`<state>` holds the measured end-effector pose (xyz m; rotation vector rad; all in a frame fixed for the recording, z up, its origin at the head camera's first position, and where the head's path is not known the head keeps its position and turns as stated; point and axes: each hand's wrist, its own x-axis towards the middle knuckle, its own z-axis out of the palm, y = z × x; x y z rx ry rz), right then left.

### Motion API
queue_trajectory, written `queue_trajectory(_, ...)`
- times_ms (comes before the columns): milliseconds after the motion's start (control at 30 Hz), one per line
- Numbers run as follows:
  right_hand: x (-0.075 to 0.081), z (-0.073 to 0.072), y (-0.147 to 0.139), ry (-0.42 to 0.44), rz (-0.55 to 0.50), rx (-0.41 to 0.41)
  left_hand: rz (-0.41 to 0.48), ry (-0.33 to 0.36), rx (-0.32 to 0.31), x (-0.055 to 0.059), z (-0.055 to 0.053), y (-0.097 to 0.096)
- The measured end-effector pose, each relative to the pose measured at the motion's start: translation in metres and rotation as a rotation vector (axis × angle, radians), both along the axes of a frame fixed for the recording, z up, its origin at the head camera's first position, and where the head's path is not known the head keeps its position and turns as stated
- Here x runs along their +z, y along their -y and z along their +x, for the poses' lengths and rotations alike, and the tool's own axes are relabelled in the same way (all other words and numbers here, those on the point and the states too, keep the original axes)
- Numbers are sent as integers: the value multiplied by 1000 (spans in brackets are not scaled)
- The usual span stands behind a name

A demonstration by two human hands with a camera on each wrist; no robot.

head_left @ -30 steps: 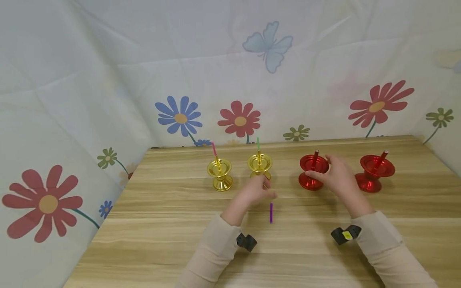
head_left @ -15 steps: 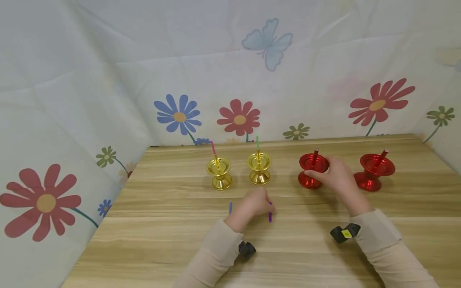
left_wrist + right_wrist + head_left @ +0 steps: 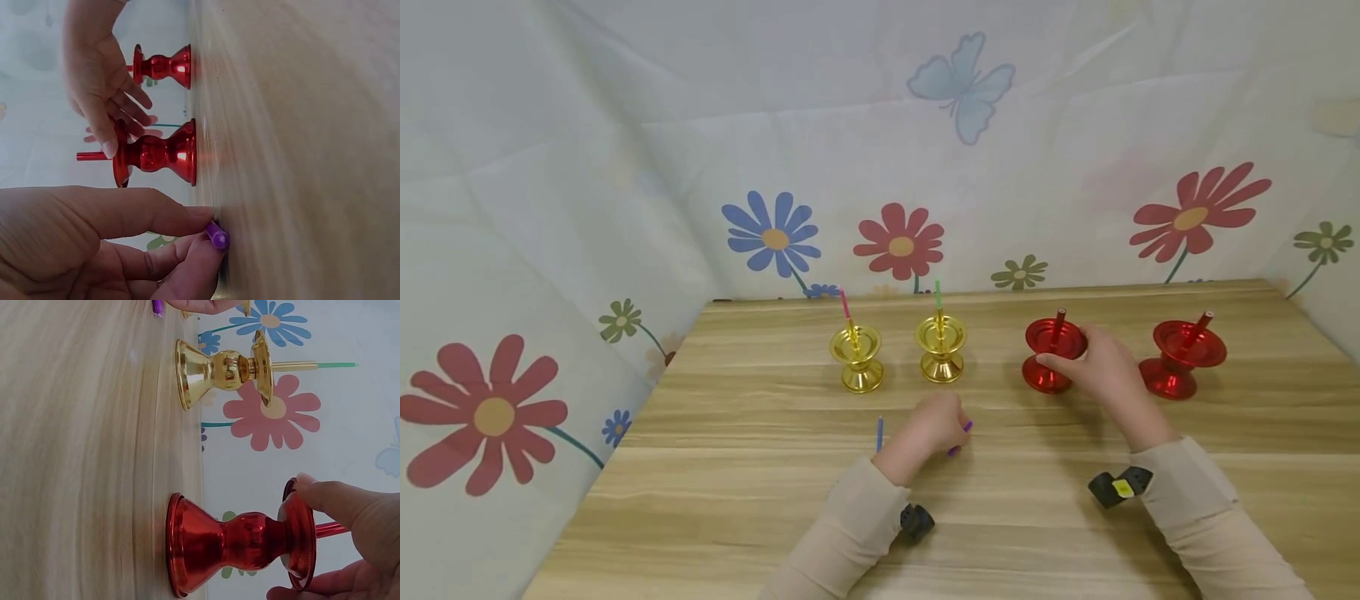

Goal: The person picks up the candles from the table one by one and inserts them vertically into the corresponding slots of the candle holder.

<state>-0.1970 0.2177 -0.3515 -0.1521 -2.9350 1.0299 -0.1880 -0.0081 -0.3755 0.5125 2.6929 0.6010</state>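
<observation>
Clearly, the purple stick (image 3: 218,236) is pinched between the thumb and finger of the left hand (image 3: 936,421), low over the desk (image 3: 737,467); whether it touches the wood cannot be told. In the head view it lies slanted, its two ends showing at either side of the fingertips. To its right, farther back, the right hand (image 3: 1105,367) holds the nearer red holder (image 3: 1047,377) by the dish, thumb on one side of the rim and fingers on the other. That holder stands upright on its flared base, a bare red tube rising from the dish. Just beyond the right hand stands the other red holder (image 3: 1170,379), also with a bare tube.

Behind the left hand are two gold holders: the right one (image 3: 942,367) carries a green stick (image 3: 938,294) in its tube, the left one (image 3: 862,377) a pink stick (image 3: 846,304) that leans slightly. Beside the left wrist lies a blue stick (image 3: 880,433), its near end hidden by the arm. Past the desk's back edge hangs a pale cloth (image 3: 820,75) printed with flowers and a butterfly (image 3: 962,83).
</observation>
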Motion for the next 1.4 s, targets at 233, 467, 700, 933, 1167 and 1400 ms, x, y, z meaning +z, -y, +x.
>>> queue_trajectory(233,0,1,-1,-11,7,2,-21,5,-4,2,0,-2)
queue_trajectory(467,1,0,-1,-13,3,8,-50,-22,2,1,-1,-3)
queue_trajectory(700,2,0,-1,-13,2,10,-67,-35,-9,0,-3,0)
queue_trajectory(933,1,0,0,-9,-4,14,-120,-49,1,2,-4,3)
queue_trajectory(1167,-2,-1,-1,-7,-4,15,-133,-68,4,0,-5,3)
queue_trajectory(1400,-2,-1,-1,-4,-13,23,-135,-69,15,-1,-7,3)
